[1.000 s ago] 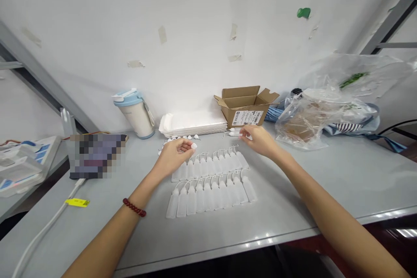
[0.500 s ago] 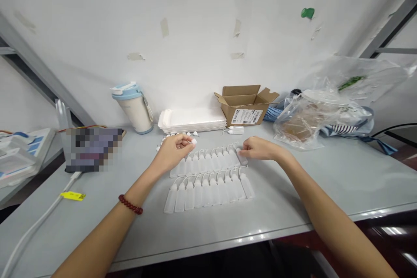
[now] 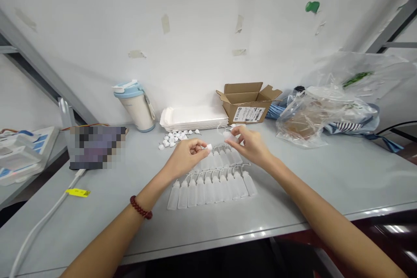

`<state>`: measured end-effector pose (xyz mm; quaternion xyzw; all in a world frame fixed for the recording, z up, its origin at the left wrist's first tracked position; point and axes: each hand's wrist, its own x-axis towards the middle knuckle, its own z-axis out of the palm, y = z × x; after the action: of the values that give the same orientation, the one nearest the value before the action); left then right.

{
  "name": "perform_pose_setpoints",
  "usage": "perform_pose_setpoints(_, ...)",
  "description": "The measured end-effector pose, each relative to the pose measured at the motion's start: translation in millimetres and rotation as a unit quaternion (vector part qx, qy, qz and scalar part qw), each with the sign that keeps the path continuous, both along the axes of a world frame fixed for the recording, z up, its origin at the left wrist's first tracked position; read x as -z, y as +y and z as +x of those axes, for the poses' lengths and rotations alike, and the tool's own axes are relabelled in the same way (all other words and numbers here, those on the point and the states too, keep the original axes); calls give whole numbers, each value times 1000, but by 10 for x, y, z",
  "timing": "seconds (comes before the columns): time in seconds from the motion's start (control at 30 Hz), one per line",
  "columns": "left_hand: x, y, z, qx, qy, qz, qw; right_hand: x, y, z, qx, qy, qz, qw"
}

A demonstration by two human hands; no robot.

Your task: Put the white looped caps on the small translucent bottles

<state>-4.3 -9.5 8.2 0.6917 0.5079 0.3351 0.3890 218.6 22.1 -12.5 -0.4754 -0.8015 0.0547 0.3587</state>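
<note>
Smooth grey table (image 3: 312,186); nr back edge, open brown cardboard box (image 3: 249,115). Closer to front edge, two rows of slim, translucent, tube-tipped plastic bottles (image 3: 208,190). R hand (image 3: 253,144): fingers closed on similar held bottle (image 3: 232,136), above/by back row. L hand (image 3: 185,157): pinching sml white plastic cap (image 3: 209,147). Loose rounded caps (image 3: 172,137) nr back edge.

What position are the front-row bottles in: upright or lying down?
Lying down: the front-row bottles rest along the table, necks toward the wall.
</note>
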Motion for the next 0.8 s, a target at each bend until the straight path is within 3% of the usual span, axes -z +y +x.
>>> perform_pose_setpoints(0.13, -27, -38, 41, 19, -27, -23, 999, 135, -70, -149, -24, -79, 106, 991)
perform_pose_setpoints(0.27, -24, -42, 44, 22, -85, -82, 993, 149, -123, -189, -42, -104, 180, 977)
perform_pose_setpoints(0.4, -21, -37, 40, 16, -150, -152, 977, 124, -168, -218, -58, -117, 203, 970)
perform_pose_setpoints(0.6, -30, -34, 26, 20, -175, -197, 965, 124, -203, -251, -59, -121, 237, 962)
perform_pose_setpoints(0.8, -37, -44, 9, 35, -165, -153, 974, 135, -203, -250, -90, -96, 259, 957)
